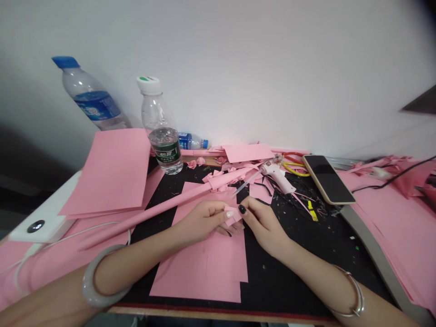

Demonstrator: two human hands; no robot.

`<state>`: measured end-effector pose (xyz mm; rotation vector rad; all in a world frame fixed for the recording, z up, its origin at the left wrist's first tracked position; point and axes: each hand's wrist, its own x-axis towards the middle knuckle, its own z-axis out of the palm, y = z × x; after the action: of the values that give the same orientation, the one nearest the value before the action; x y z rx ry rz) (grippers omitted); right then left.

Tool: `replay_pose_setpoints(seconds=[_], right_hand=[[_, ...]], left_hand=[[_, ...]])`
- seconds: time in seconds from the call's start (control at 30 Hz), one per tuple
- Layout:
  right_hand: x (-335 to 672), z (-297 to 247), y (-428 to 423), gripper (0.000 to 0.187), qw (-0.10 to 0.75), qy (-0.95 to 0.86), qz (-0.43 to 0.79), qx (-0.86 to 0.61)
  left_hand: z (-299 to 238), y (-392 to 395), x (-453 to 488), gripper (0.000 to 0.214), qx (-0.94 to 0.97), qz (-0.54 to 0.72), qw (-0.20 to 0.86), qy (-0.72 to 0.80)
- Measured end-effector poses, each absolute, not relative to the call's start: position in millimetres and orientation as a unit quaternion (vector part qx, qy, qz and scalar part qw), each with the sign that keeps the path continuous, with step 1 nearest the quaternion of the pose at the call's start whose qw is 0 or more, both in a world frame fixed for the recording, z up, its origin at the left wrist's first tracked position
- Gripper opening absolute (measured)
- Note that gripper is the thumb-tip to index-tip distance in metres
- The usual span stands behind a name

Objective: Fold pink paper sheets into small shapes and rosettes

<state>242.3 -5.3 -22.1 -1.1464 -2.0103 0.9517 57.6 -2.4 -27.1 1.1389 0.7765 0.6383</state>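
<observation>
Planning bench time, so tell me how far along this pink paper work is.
Done: small paper roses lie at the back; a long pink paper tube is rolled. In hand: left hand and right hand pinch a small pink paper piece. Remaining: a stack of whole pink sheets lies flat.

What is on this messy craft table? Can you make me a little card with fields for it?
Left hand: pinching a small pink paper piece
Right hand: fingertips at that piece
Under the hands: pink paper sheet on a black mat
Nearby: long pink paper roll, hot glue gun
Farther: phone, plastic water bottle
</observation>
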Motion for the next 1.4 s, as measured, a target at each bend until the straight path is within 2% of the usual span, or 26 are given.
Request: replay_pose_setpoints(seconds=[0.1,0.33,0.47,0.67,0.8,1.0,1.2,1.4], right_hand=[[241,-21,-5,0.032,0.287,-0.766,0.413,-0.399],[239,-20,-10,0.032,0.284,-0.751,0.475,-0.360],[239,-21,-12,0.032,0.286,-0.762,0.455,-0.360],[239,-21,-13,0.031,0.303,-0.768,0.422,-0.375],[240,-22,-10,0.031,0.328,-0.763,0.356,-0.429],[241,-26,-6,0.025,0.314,-0.762,0.357,-0.440],[241,-25,-11,0.022,0.347,-0.776,0.261,-0.457],[238,-24,-16,0.024,0.331,-0.824,0.194,-0.416]], left_hand=[[-29,-3,56,0.024,0.538,0.270,0.724,0.336],[-27,-4,58,0.022,0.550,0.242,0.726,0.335],[-24,-5,57,0.018,0.539,0.232,0.740,0.330],[-25,-4,56,0.024,0.540,0.238,0.744,0.313],[-28,-1,56,0.015,0.504,0.285,0.739,0.343],[-27,0,57,0.016,0.532,0.341,0.679,0.374],[-18,-5,57,0.018,0.588,0.397,0.525,0.471],[-22,-10,60,0.021,0.634,0.389,0.506,0.436]])
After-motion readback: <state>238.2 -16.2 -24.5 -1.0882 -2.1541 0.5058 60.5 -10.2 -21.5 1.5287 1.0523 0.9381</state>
